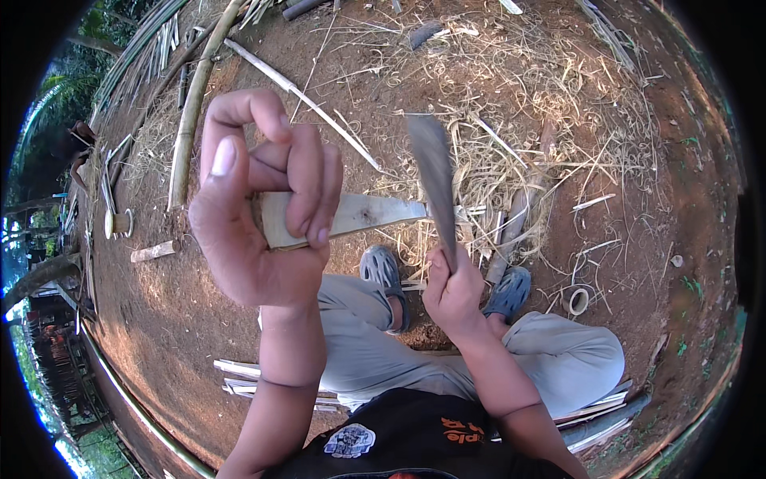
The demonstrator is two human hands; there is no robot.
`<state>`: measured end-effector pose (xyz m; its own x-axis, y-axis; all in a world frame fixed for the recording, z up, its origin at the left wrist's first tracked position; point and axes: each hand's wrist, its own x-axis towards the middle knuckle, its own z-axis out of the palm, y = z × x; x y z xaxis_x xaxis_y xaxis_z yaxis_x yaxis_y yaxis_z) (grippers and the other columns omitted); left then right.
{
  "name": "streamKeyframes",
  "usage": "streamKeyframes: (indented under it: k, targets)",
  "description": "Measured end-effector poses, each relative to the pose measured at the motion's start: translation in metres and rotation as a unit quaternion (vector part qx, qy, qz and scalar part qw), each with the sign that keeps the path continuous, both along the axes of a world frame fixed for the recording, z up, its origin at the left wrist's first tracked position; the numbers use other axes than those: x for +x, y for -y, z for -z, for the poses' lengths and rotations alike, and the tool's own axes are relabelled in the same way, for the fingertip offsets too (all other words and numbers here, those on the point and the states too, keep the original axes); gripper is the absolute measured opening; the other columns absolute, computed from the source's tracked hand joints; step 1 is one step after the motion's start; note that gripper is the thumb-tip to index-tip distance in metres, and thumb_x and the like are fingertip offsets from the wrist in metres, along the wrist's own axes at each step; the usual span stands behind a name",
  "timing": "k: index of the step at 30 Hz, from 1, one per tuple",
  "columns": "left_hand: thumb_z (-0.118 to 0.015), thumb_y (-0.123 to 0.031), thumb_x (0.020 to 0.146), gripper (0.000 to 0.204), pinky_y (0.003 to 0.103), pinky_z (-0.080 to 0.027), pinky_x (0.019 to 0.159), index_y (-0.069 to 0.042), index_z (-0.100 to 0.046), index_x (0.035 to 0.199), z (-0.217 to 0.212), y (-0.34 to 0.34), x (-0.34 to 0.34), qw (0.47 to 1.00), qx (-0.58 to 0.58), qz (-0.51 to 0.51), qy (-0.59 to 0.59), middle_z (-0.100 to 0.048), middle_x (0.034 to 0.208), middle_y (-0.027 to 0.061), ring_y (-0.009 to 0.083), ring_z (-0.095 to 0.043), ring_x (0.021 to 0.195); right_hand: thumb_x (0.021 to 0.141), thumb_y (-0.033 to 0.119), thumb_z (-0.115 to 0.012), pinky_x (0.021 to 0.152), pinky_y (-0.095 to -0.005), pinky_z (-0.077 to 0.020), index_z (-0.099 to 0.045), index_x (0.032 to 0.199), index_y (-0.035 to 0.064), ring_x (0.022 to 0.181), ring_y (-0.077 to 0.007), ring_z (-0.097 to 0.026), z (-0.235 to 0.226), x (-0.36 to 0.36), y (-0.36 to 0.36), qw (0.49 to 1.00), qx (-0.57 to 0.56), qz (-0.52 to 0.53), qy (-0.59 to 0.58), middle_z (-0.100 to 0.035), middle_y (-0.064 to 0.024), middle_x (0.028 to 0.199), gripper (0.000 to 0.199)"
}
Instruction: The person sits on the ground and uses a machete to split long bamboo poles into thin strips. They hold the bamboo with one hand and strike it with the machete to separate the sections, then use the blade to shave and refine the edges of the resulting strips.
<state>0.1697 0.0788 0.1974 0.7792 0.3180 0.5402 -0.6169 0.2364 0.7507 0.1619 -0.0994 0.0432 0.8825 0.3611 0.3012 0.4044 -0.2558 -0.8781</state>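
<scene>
Bare reddish earth, strewn with pale shavings, spreads under a person who sits low with knees bent in grey trousers. Nearest the camera, split bamboo slats lie on the ground beside the person's left thigh, and more lie by the right thigh.

Above the lap, the left hand is raised close to the camera and clenched round one end of a flat, pale piece of split bamboo, fingers curled over its top face and thumb up. The strip runs level to the person's right, where it meets the blade. The right hand is closed round the handle of a knife, whose broad dark blade stands nearly upright and crosses the far end of the strip.

Below the hands, two grey-blue clog sandals rest on the soil. Just right of them sits a small ring of bamboo. Beyond the knife lies a heap of curled shavings. Further left, a long bamboo pole stretches away, a short cut length lies near it, and a thin split stick slants across the dirt.
</scene>
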Motion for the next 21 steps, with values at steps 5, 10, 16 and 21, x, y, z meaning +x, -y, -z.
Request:
streamKeyframes:
  k: [5,10,16,21]
  targets:
    - [-0.030,-0.029,0.099,0.028,0.019,-0.030,0.039,-0.003,-0.041,0.101,-0.006,0.009,0.003,0.997,0.026,-0.051,-0.050,-0.035,0.050,-0.0009,0.0071,-0.029,0.038,0.100,0.019,-0.048,0.059,-0.0512,-0.0482,-0.055,0.091,-0.0034,0.067,-0.0456,-0.062,0.149,-0.013,0.040,0.944,-0.293,0.019,-0.152,-0.063,-0.0258,0.075,0.025]
    - [-0.037,-0.031,0.096,0.027,0.018,-0.026,0.037,-0.004,-0.041,0.096,-0.003,0.008,-0.002,0.999,-0.005,-0.031,-0.044,-0.036,0.051,-0.0007,0.0062,-0.027,0.039,0.099,0.016,-0.050,0.058,-0.0509,-0.0470,-0.057,0.096,-0.0007,0.065,-0.0458,-0.061,0.051,0.004,0.012,0.992,-0.120,0.022,-0.040,-0.062,-0.0250,0.073,0.018]
    - [-0.036,-0.029,0.097,0.026,0.018,-0.025,0.037,-0.004,-0.041,0.096,0.000,0.013,0.011,0.999,-0.019,-0.011,-0.047,-0.036,0.051,-0.0008,0.0068,-0.027,0.039,0.100,0.018,-0.048,0.058,-0.0492,-0.0485,-0.058,0.099,-0.0049,0.063,-0.0443,-0.062,0.144,-0.004,0.029,0.938,-0.279,0.002,-0.205,-0.061,-0.0256,0.069,0.025]
    - [-0.034,-0.026,0.096,0.024,0.019,-0.028,0.038,-0.003,-0.041,0.097,0.000,-0.005,0.005,1.000,0.017,-0.018,-0.008,-0.035,0.051,-0.0010,0.0083,-0.030,0.038,0.101,0.018,-0.048,0.060,-0.0505,-0.0473,-0.058,0.096,-0.0040,0.065,-0.0446,-0.062,0.105,-0.011,0.026,0.975,-0.189,0.012,-0.114,-0.060,-0.0278,0.072,0.025]
